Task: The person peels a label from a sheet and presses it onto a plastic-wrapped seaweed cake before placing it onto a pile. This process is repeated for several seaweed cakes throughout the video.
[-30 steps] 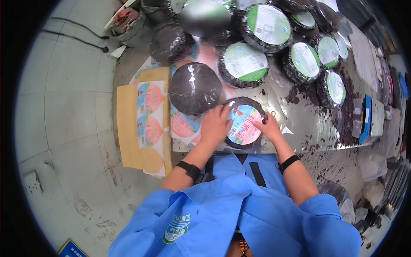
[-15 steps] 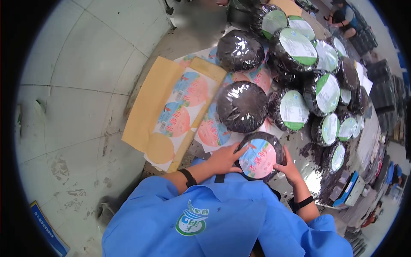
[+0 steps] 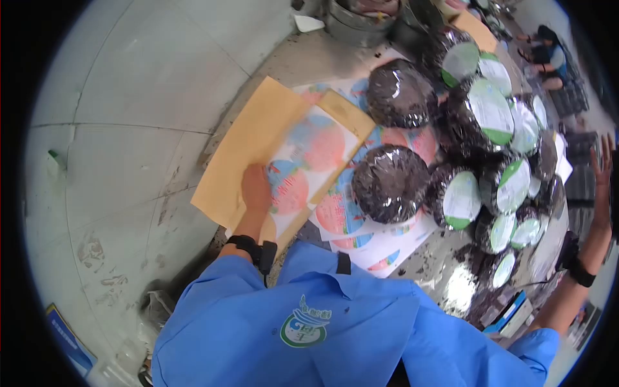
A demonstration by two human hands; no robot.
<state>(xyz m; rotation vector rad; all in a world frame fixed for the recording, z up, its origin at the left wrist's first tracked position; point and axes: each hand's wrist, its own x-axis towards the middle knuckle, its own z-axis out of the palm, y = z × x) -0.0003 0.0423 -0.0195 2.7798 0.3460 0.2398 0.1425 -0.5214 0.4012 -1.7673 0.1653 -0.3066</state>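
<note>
My left hand is curled at the left edge of a label sheet printed with round pink and blue stickers. Its fingertips are bent under and blurred, so I cannot tell what they pinch. Under the sheet lies a tan paper folder. Out at the far right, my right hand is raised with fingers spread, partly cut off by the view's edge. Two dark round cakes in clear film, a nearer one and a farther one, sit on loose label sheets right of the folder.
More film-wrapped cakes with green and white labels are piled at the right. Dark crumbs litter the table. Metal pots stand at the back. Another person sits beyond the table, near stacked dark crates.
Both hands have left the wrapped cake with the pink and blue sticker, which is out of sight now. My left hand moved left to the label sheet; my right swung far right and up.
</note>
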